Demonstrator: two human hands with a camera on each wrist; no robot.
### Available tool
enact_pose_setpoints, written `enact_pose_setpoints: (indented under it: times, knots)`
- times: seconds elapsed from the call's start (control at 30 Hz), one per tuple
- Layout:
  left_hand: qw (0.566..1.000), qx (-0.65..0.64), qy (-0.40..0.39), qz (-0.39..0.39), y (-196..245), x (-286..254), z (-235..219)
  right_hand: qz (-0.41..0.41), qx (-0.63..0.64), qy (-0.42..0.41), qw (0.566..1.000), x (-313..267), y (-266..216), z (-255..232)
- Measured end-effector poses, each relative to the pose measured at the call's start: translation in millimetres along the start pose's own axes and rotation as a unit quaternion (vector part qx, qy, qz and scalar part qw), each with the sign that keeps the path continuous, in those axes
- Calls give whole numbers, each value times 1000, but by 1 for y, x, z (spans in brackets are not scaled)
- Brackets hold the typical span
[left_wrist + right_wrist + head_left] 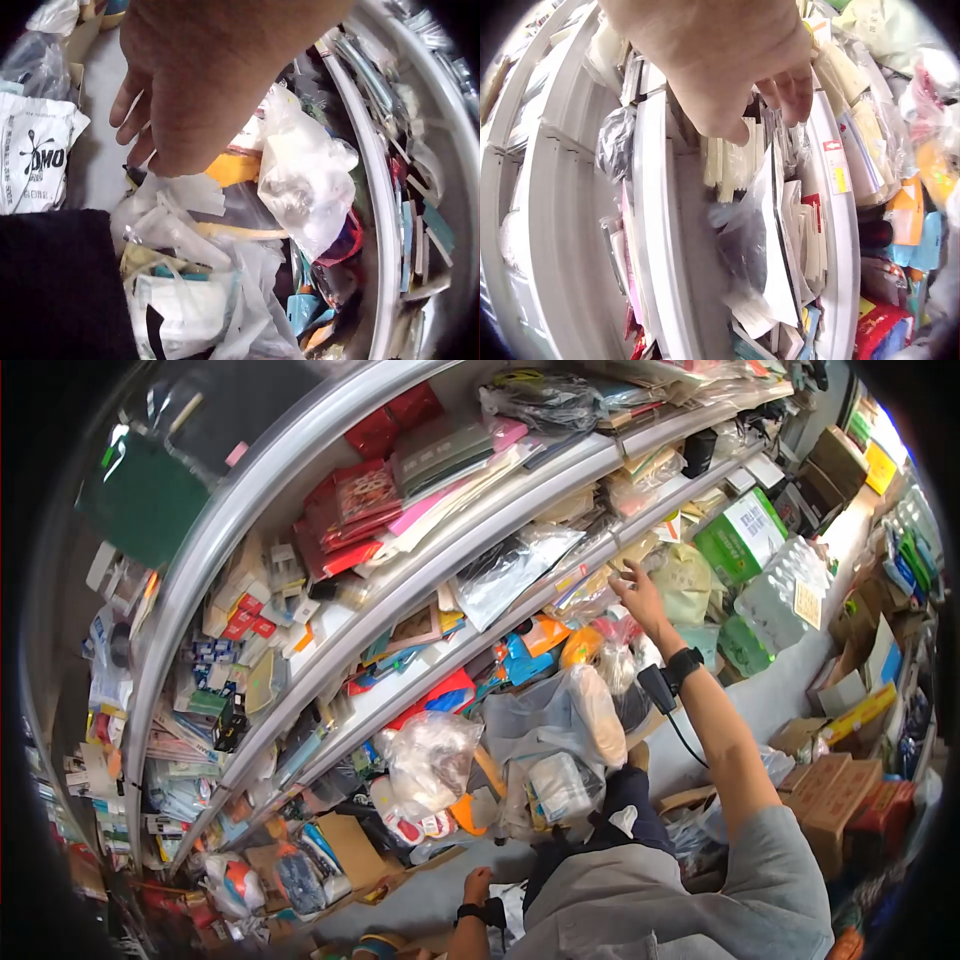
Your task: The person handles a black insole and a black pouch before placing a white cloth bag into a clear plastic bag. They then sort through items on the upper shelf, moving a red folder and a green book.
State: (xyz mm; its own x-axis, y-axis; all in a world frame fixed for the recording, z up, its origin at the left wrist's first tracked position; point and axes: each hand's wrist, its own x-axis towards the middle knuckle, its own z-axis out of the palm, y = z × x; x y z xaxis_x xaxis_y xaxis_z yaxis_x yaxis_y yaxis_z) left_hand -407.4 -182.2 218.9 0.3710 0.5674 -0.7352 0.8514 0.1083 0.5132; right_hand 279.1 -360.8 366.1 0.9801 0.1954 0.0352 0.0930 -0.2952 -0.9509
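Observation:
My right hand [642,600] is stretched out over a grey metal shelf [845,255], with its fingers spread and slightly bent. In the right wrist view, the thumb and fingertips are close over a row of cream paper packets [735,165] standing on the shelf. A clear plastic sleeve with white sheets [765,247] leans just beside them. Low near the body hangs my left hand [187,97], its fingers loosely curled around nothing. Below it in the left wrist view are a white plastic bag [304,176] and a clear bag with a white pack [180,307].
Curved shelf tiers packed with red packets [355,500] and small boxes rise at the left. A green box [742,532] stands beyond the right hand. Brown cartons [832,800] are stacked at the right, across a narrow grey floor [770,705]. Bagged goods crowd the feet.

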Motion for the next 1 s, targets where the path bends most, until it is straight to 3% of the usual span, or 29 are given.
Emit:
enact_pose_setpoints:
  times: [0.1,0.13,0.23,0.3,0.33,0.4,0.47,0.57,0.6,0.63,0.7,0.73,0.83,1.0]
  knots:
    - [998,66,-2,-19,0,17,40,-4,1,-51,999,61,24,3]
    - [998,66,1,-25,20,12,53,-2,-1,-57,998,74,24,3]
    - [989,136,42,51,108,1,89,14,21,-63,998,108,19,-12]
    - [979,197,31,36,158,10,106,-13,14,-47,999,128,16,-22]
    - [980,195,35,31,177,12,115,-2,29,-40,999,140,12,-27]
    - [983,60,55,164,209,18,129,13,106,-21,994,153,-7,-43]
    - [978,71,60,185,249,15,135,-40,61,71,995,183,4,-50]
    - [974,78,56,206,288,7,143,18,136,48,989,212,3,-57]
    - [975,73,50,205,292,7,145,47,149,26,987,219,2,-58]
    - [975,73,51,205,293,7,148,0,34,35,999,224,2,-57]
    - [972,150,57,171,296,6,152,-79,-158,90,980,216,-8,-54]
    - [972,151,56,173,285,14,155,-12,-90,55,994,213,-14,-54]
    - [973,173,-8,150,266,23,158,-12,-163,12,986,219,-24,-56]
    - [969,191,-28,156,274,37,154,7,-223,-48,974,225,-16,-64]
